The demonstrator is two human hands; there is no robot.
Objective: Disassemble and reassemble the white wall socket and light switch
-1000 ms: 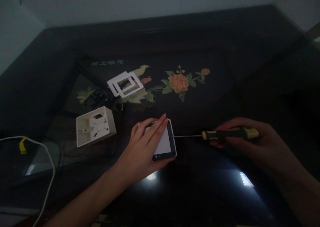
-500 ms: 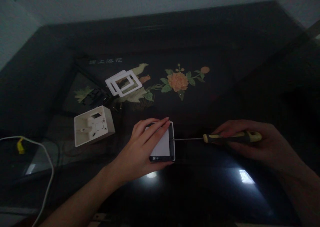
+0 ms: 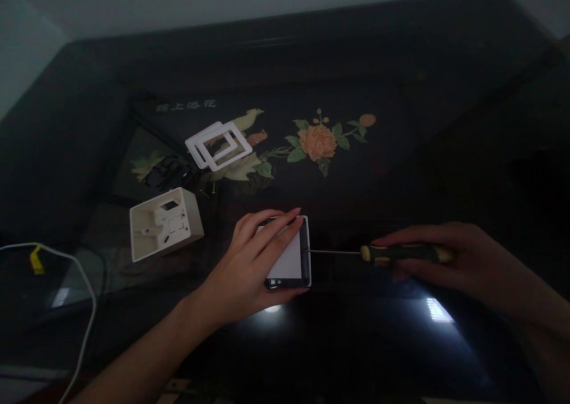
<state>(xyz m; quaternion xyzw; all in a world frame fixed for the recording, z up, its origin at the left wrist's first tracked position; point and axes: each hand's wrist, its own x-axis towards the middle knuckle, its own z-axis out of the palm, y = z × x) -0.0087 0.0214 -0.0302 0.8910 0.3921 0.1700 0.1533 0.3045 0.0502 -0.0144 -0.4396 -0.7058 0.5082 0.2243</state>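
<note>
My left hand point(image 3: 256, 255) grips a wall switch point(image 3: 287, 261) with a white face and dark frame, fingers over its top and thumb along the near edge. Closed around the yellow-and-black handle of a screwdriver point(image 3: 401, 253), my right hand point(image 3: 445, 250) is at the right. The screwdriver's thin shaft lies nearly level, its tip at the switch's right side; I cannot tell just where the tip bears. My left fingers hide the switch's far left part.
A white open mounting box point(image 3: 191, 214) stands at the left. Behind it lie two white frames point(image 3: 218, 146), a dark plastic part point(image 3: 169, 172) and small screws point(image 3: 214, 187). A white cable point(image 3: 89, 279) with a yellow tag point(image 3: 36, 260) runs along the left. The dark glossy table point(image 3: 401, 172) has a flower picture.
My right hand has shifted its hold on the screwdriver handle, the fingers now placed differently. The tip stays at the switch, and my left hand keeps its hold.
</note>
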